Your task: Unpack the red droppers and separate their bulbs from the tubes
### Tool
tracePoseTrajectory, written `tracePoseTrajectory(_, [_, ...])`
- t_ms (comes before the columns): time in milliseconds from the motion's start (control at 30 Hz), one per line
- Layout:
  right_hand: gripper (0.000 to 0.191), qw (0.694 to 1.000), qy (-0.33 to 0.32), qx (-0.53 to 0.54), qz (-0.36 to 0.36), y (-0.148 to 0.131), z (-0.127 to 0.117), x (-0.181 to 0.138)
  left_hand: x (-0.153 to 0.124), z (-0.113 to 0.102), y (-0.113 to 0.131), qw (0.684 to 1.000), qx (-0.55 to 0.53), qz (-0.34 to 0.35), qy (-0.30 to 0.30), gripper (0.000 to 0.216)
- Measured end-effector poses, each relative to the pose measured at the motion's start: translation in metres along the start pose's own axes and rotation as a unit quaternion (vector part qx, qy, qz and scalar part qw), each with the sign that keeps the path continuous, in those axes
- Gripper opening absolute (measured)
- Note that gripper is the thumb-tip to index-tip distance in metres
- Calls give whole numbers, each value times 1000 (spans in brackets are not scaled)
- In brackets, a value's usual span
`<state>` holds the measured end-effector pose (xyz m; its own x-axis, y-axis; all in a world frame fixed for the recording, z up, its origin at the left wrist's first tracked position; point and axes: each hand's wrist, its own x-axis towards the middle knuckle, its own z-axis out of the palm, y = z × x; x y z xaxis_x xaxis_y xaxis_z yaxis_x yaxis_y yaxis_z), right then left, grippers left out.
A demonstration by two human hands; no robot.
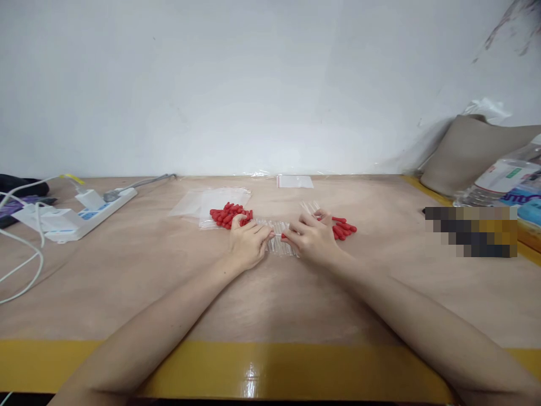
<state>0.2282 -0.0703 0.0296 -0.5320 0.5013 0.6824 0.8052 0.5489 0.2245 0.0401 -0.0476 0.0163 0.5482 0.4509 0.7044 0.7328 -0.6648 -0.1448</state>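
Note:
My left hand (248, 242) and my right hand (310, 235) meet at the middle of the table (127, 270), fingertips pinched together over a heap of small clear tubes (279, 243). A thin clear piece with a red tip shows between the two pinches. A pile of red rubber caps (226, 215) lies on a clear bag just behind my left hand. A second group of red caps (344, 228) lies right of my right hand. More clear tubes (310, 206) sit behind my right hand.
Empty clear plastic bags (198, 202) and a small zip bag (295, 181) lie toward the wall. A white power strip (91, 211) with chargers and cables is at the left. A water bottle (502, 177) and a brown bag (473, 149) stand at the right. Yellow tape (253, 369) edges the table front.

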Motion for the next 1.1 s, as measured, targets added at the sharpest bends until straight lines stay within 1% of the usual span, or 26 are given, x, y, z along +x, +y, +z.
tracePoseTrajectory(100, [24,996,60,-59,-35,3,5,-6,0,1,1,999,-30,-18,-24,30])
tracePoseTrajectory(167, [23,995,73,-62,-20,8,8,-10,-2,1,0,998,-41,-20,-36,33])
tracePoseTrajectory(200, [22,996,74,-55,3,12,9,-11,-3,1,-2,998,-43,-24,-39,35])
tracePoseTrajectory(233, [22,995,76,-46,35,17,9,-12,-4,0,-4,998,-44,-33,-42,36])
tracePoseTrajectory(300, [23,988,90,-21,122,32,10,-13,-6,-2,-11,995,-48,-67,-49,37])
tracePoseTrajectory(367, [21,967,111,8,231,51,12,-13,-6,-4,-17,991,-59,-112,-51,37])
tracePoseTrajectory(400, [20,953,111,42,280,62,12,-13,-6,-5,-19,988,-67,-129,-50,36])
tracePoseTrajectory(433, [19,938,95,89,320,73,13,-14,-6,-5,-21,986,-74,-138,-48,33])
tracePoseTrajectory(467, [20,922,62,142,355,84,14,-15,-6,-4,-22,986,-81,-138,-48,31])
tracePoseTrajectory(533, [25,881,3,212,422,104,15,-19,-5,0,-22,987,-93,-118,-50,28])
tracePoseTrajectory(600, [35,843,-30,238,481,119,13,-24,-5,6,-22,990,-99,-94,-43,34])
tracePoseTrajectory(667, [36,811,-49,259,522,130,9,-28,-6,13,-22,992,-98,-77,-24,39])
tracePoseTrajectory(800, [23,770,-70,306,555,142,-3,-31,-5,20,-19,996,-76,-49,4,34])
tracePoseTrajectory(967, [12,721,-84,365,583,147,-16,-29,-5,22,-16,997,-64,-25,21,21])
tracePoseTrajectory(1033, [11,710,-104,379,584,146,-19,-29,-5,23,-16,998,-67,-12,17,19])
tracePoseTrajectory(1100, [11,712,-140,383,572,145,-20,-29,-6,24,-16,997,-73,0,6,18])
